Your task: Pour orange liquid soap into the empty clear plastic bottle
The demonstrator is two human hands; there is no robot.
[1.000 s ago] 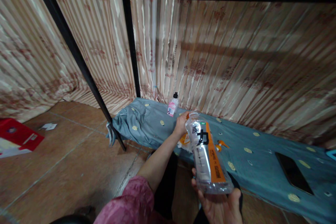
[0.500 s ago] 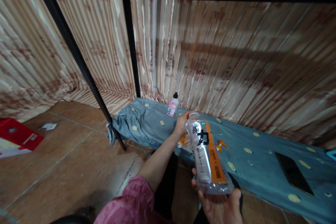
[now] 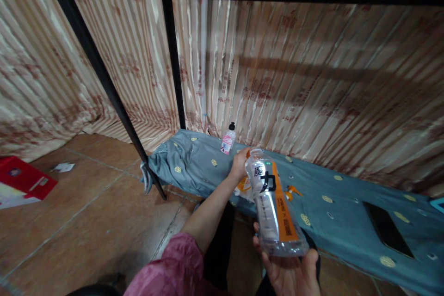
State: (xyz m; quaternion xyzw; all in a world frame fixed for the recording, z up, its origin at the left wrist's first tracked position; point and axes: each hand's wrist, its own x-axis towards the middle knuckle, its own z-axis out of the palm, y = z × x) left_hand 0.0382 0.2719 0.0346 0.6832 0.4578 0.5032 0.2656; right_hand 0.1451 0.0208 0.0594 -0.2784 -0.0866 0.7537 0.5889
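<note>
My right hand (image 3: 289,270) cups the base of a clear plastic bottle (image 3: 272,206) with an orange and white label, tilted with its mouth pointing away from me. The mouth shows no cap. My left hand (image 3: 239,165) is closed right beside the bottle's neck, and a small orange cap (image 3: 247,152) shows at its fingertips. My left arm in a pink sleeve (image 3: 173,268) reaches forward over the floor. Both hands are above the near edge of a low bed with a blue-grey sheet (image 3: 194,162).
A small pink-labelled bottle (image 3: 228,138) with a black cap stands at the bed's back. An orange and white packet (image 3: 244,188), a small orange item (image 3: 293,190) and a black phone (image 3: 386,229) lie on the sheet. Black bed posts (image 3: 104,83) stand at left. A red box (image 3: 21,180) lies on the tiled floor.
</note>
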